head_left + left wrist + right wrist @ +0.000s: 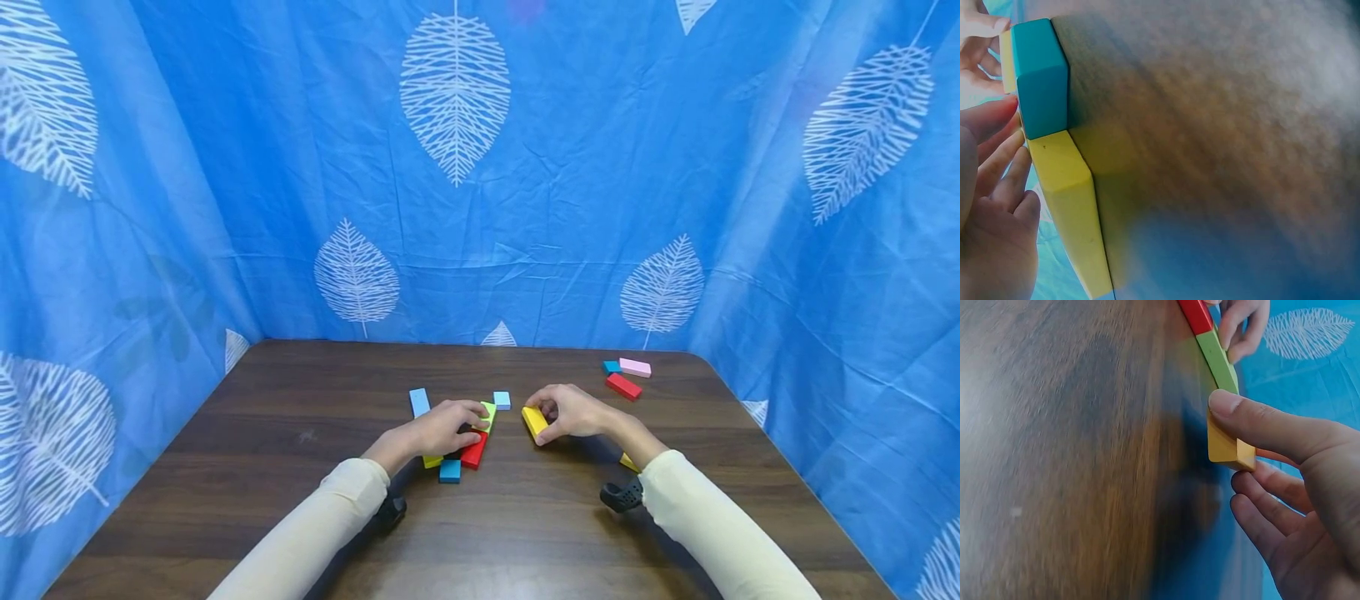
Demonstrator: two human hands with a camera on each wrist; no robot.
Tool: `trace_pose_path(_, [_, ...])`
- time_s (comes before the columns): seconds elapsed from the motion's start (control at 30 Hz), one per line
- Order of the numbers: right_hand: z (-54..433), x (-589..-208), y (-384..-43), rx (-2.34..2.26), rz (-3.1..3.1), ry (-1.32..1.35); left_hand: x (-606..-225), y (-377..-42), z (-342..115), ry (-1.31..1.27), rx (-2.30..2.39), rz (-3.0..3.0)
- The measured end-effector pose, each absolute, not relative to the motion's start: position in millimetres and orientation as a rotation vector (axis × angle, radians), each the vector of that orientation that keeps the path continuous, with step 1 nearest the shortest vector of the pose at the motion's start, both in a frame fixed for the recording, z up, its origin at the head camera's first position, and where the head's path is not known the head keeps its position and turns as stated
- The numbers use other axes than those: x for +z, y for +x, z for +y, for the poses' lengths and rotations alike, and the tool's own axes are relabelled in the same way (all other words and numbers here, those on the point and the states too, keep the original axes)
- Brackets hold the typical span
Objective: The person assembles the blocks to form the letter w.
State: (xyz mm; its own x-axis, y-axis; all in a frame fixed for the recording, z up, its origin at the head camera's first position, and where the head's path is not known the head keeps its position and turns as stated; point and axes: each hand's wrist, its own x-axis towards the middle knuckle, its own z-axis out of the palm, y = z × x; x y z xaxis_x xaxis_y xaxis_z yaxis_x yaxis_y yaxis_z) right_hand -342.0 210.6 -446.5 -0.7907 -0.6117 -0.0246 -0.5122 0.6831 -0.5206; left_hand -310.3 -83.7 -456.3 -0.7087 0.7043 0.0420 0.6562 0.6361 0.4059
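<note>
My right hand point(573, 411) pinches a yellow block point(535, 423) between thumb and fingers, tilted low over the table. In the right wrist view its thumb lies along one side of this yellow block point(1224, 440). My left hand point(442, 427) bends loosely over a group of blocks, its thumb at the red block point(474, 451) and fingertips on the light green block point(490, 412). A teal block point(450, 472) and a yellow-green block point(431, 461) sit below that hand. The left wrist view shows the teal block point(1044, 81) against the yellow-green block point(1066, 187).
A light blue long block point(419, 402) and a pale blue small block point(502, 401) lie beyond the left hand. Farther right are a pink block point(635, 367), a red block point(623, 386) and a teal block point(612, 367). Another yellow block point(628, 462) shows under the right forearm.
</note>
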Motion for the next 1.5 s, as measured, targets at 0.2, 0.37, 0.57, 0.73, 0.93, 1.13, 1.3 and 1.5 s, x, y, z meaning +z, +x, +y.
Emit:
trace_pose_path(0.2, [201, -447, -344, -0.742, 2.696, -0.912, -456, -310, -83, 1.118, 0.607, 2.730])
trace_pose_path(0.37, [197, -447, -346, -0.721, 2.697, -0.946, -455, -309, -83, 1.111, 0.607, 2.733])
trace_pose_path(0.57, [193, -447, -347, -0.724, 2.688, -0.944, -455, -309, -84, 1.106, 0.603, 2.736])
trace_pose_path(0.73, [191, -448, -347, -0.717, 2.695, -0.957, -456, -308, -84, 1.098, 0.610, 2.738])
trace_pose_path(0.93, [189, -452, -348, -0.711, 2.712, -0.956, -456, -306, -83, 1.080, 0.609, 2.738])
trace_pose_path(1.13, [188, -456, -348, -0.717, 2.714, -0.949, -456, -305, -82, 1.071, 0.615, 2.733])
trace_pose_path(1.3, [188, -456, -348, -0.726, 2.711, -0.939, -457, -305, -82, 1.079, 0.623, 2.730])
trace_pose_path(1.5, [194, -454, -349, -0.732, 2.675, -0.942, -457, -306, -82, 1.072, 0.613, 2.732])
